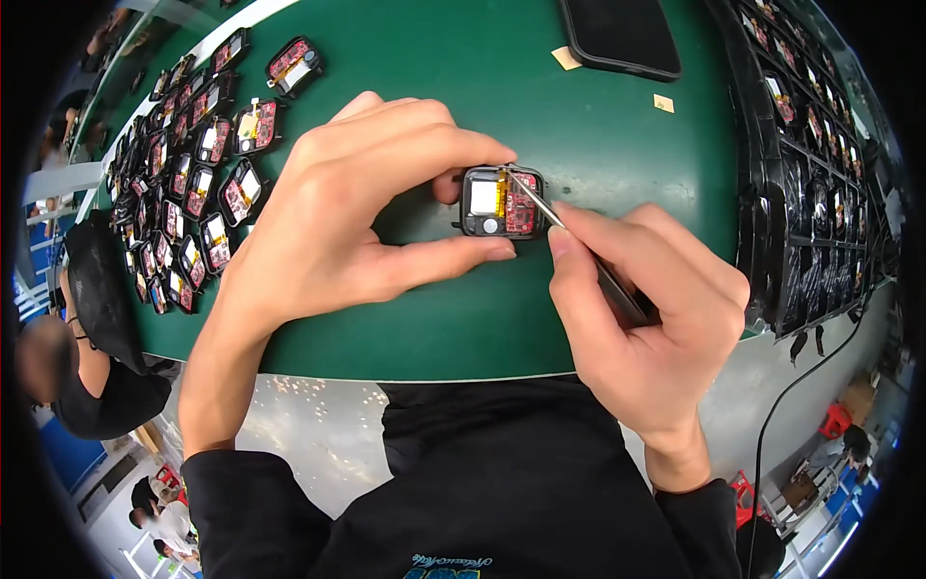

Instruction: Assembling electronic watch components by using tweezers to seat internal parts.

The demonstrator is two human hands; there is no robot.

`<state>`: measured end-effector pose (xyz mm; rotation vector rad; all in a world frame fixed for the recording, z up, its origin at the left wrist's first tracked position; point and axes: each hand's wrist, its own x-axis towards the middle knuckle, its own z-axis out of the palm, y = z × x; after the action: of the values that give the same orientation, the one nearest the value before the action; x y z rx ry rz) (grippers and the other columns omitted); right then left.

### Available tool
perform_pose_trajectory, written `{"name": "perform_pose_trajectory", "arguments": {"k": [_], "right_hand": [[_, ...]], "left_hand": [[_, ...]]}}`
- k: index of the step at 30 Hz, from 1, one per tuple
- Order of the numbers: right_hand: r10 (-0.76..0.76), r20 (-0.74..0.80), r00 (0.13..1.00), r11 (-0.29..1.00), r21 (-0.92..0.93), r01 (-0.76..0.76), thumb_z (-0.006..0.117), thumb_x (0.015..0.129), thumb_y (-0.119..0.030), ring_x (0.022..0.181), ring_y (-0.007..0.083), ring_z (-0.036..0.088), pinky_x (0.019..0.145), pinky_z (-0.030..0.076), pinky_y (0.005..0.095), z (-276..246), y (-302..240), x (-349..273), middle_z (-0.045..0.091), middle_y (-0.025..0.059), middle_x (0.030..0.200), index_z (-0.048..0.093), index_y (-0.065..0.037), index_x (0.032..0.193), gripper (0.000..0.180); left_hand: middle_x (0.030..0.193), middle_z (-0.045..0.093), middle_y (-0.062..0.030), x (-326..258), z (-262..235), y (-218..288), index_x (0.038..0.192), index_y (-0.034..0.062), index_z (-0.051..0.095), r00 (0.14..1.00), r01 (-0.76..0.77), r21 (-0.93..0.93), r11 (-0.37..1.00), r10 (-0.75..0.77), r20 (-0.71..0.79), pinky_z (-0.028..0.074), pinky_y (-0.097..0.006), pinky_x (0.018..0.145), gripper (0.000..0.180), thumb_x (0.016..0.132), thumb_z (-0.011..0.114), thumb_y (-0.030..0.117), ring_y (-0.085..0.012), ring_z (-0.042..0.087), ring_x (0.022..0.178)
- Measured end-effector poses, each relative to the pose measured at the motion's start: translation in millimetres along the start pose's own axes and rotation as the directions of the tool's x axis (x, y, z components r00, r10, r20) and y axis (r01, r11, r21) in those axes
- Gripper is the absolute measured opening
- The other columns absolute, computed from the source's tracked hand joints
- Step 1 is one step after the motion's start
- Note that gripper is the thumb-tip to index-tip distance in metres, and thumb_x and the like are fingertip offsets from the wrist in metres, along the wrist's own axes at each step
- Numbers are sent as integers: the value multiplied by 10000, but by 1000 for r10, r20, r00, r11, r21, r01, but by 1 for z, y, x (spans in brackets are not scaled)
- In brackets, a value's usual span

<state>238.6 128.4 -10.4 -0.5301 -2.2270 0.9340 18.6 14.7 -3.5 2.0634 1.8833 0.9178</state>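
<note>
- We see our left hand [333, 207] pinching a small square black module [502, 202] between thumb below and fingertips above; its open face shows a red circuit board and a yellow strip.
- The module sits near the middle of the green worktop [598, 135], resting on or just above it (contact cannot be told).
- Our right hand [646, 309] is closed round metal tweezers [569, 236], whose tip touches the module's upper right corner.
- Left side: rows of similar open modules [198, 164] crowd the worktop up to its left edge.
- Right side: a black compartmented tray [805, 174] runs along the right edge.
- Far side: a dark phone [622, 34] lies flat, with two small tan scraps [566, 58] near it.
- Bare green surface lies above and to the right of the held module, between phone and tray; the near edge curves just below our hands.
</note>
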Motion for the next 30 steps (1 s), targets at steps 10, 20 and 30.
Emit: {"name": "perform_pose_trajectory", "arguments": {"k": [10, 20, 30], "right_hand": [[-39, 13, 999, 998, -56, 40, 790, 862, 146, 546, 64, 505, 495, 345, 257, 2, -3, -2, 626, 39, 686, 811, 62, 1019, 179], [-13, -18, 1000, 999, -30, 13, 802, 771, 114, 499, 196, 547, 456, 399, 348, 6, -2, -4, 602, 64, 719, 762, 23, 935, 191], [2, -35, 999, 1000, -17, -3, 807, 801, 98, 491, 172, 545, 454, 397, 335, 5, -2, -7, 623, 60, 707, 774, 19, 943, 166]], "left_hand": [[824, 673, -44, -2, 1, 1, 1199, 49, 817, 1000, -3, -21, 1000, 2, -14, 459, -326, 750, 554, 695, 994, 193, -191, 629, 769], [836, 677, -54, -1, 1, 4, 1193, 26, 807, 1000, 4, -48, 999, -5, -22, 460, -332, 776, 534, 707, 985, 159, -197, 636, 778], [844, 689, -56, -3, 4, 3, 1199, 23, 806, 999, -15, -39, 999, 13, -34, 454, -328, 761, 553, 694, 992, 146, -194, 640, 773]]}}
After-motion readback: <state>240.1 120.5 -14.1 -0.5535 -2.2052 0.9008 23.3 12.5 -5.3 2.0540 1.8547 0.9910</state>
